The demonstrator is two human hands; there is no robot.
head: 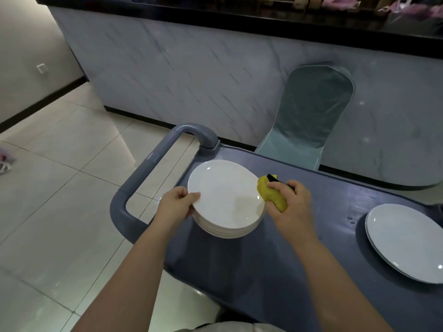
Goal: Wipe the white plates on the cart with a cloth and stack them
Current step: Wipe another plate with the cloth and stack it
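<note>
A stack of several white plates [225, 200] sits at the left end of the grey-blue cart [275, 264]. My left hand [177, 207] grips the left rim of the top plate, thumb on its upper face. My right hand [291, 204] holds a bunched yellow cloth [272, 195] at the right edge of the stack, and something black pokes out past the cloth. A second, lower pile of white plates [405, 240] lies at the right end of the cart, partly cut off by the frame edge.
The cart's grey handle [153, 161] loops out to the left over a tiled floor. A teal chair [309, 113] stands behind the cart against a marble-patterned counter [191, 75]. A few water drops lie on the cart near the right-hand plates.
</note>
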